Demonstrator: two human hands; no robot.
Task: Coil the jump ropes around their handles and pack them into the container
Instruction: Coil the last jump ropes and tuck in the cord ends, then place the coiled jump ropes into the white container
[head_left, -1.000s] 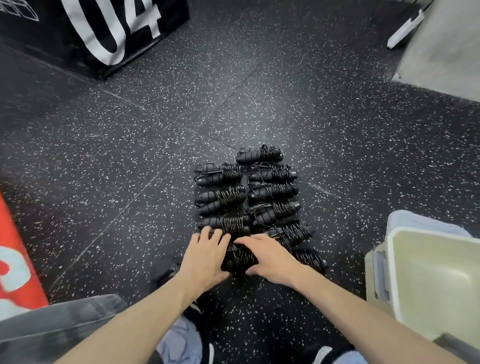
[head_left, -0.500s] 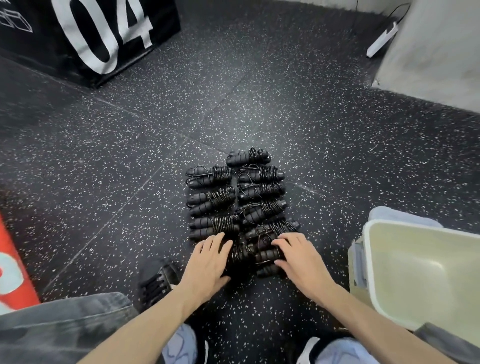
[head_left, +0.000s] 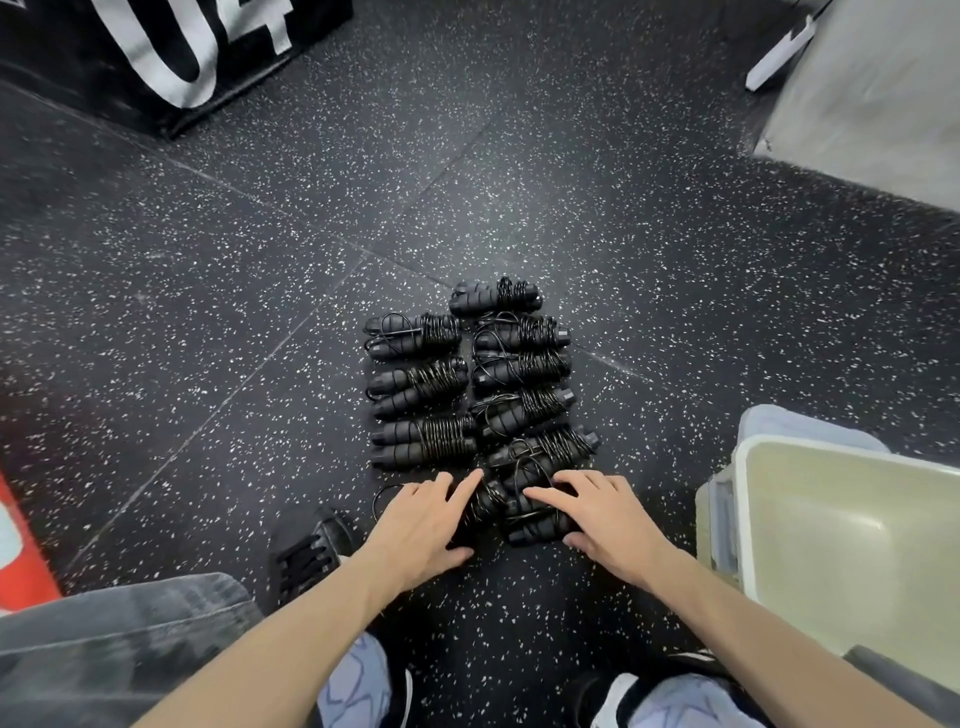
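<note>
Several black jump ropes (head_left: 470, 374), each coiled around its handles, lie in two columns on the speckled floor. My left hand (head_left: 423, 525) rests flat, fingers apart, on the nearest bundle of the left column, mostly hiding it. My right hand (head_left: 605, 514) lies over the nearest bundle (head_left: 530, 512) of the right column, fingers spread on top and thumb under its near edge. An empty pale plastic container (head_left: 743, 519) stands open at the right, beside my right forearm.
A black box with white "04" (head_left: 171, 47) sits at the far left. A red and white object (head_left: 21, 561) is at the left edge. A grey slab (head_left: 878, 98) fills the upper right. My knees and a black shoe (head_left: 306, 556) are close below.
Both hands slid apart from the middle: the left toward the left column's near bundle, the right onto the right column's near bundle. The camera view shifted.
</note>
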